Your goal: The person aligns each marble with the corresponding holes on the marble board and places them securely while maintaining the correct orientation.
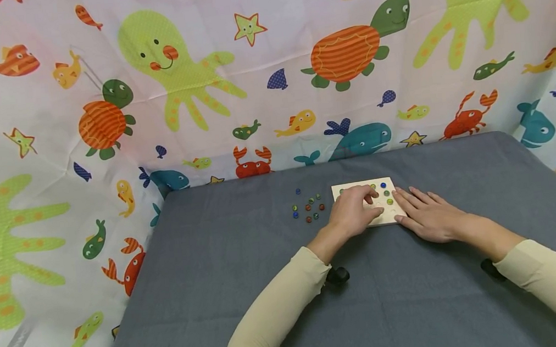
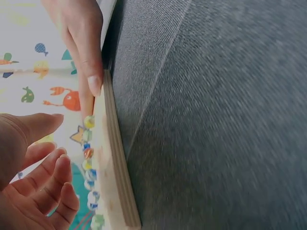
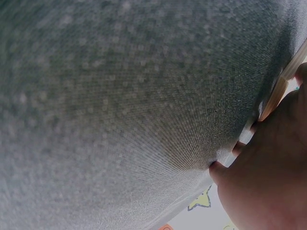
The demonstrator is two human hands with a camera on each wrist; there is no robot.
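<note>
A pale wooden board [image 1: 387, 217] lies on the grey cloth, with several marbles [image 1: 383, 185] standing in rows on its top. Over its left part is my left hand [image 1: 352, 212], thumb and fingers apart and loosely bent. In the left wrist view no object shows between the thumb and fingers of this left hand [image 2: 36, 184], beside the row of marbles [image 2: 89, 175]. My right hand [image 1: 429, 216] lies flat with straight fingers, its fingertips and thumb touching the board's right edge. Part of the board is hidden under the left hand.
Left of the board, a loose group of marbles [image 1: 308, 208] in blue, green, yellow and reddish brown sits on the grey cloth [image 1: 227, 277]. A curtain [image 1: 276, 41] printed with sea animals hangs behind the table and along its left side.
</note>
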